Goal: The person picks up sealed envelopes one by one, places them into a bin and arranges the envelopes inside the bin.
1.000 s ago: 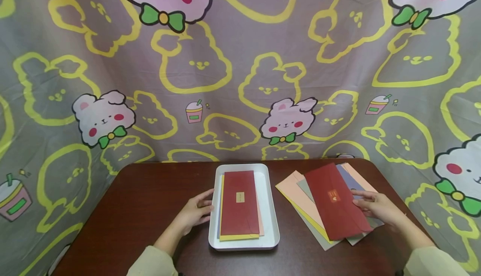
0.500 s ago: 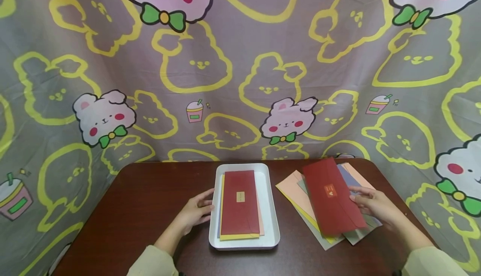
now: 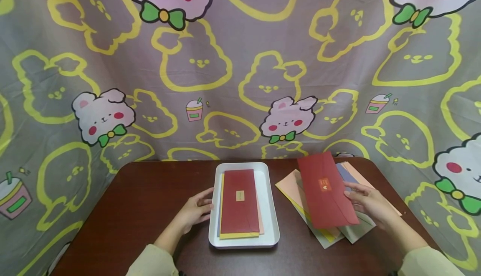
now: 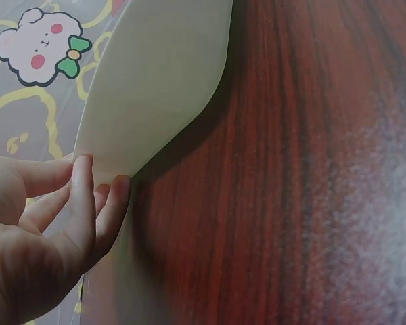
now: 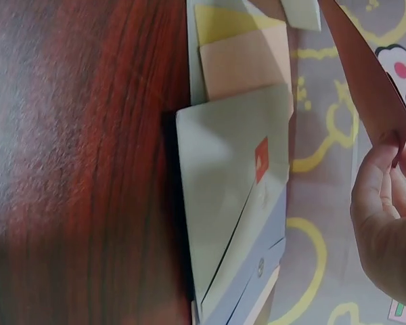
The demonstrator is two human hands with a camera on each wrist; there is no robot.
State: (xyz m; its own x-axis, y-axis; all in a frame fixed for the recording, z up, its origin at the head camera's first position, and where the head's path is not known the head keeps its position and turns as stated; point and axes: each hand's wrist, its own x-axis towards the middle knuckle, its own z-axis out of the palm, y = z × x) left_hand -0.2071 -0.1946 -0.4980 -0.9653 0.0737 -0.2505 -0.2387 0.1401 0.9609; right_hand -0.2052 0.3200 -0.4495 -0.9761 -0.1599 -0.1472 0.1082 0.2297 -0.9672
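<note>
Right grip [image 3: 369, 204] is clamped on one edge of a red envelope [image 3: 330, 203], held tilted above the envelope pile [image 3: 358, 230] on the tabletop [image 3: 158, 192]; the white tray [image 3: 268, 211] is touched at its side by the left grip [image 3: 194, 212] (fingers slightly apart).

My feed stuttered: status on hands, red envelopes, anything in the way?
Right fingers pinching one red envelope, held above loose envelopes. Left fingers touching white tray. Second red envelope topmost in tray. Nothing raised seen between the red envelopes.
</note>
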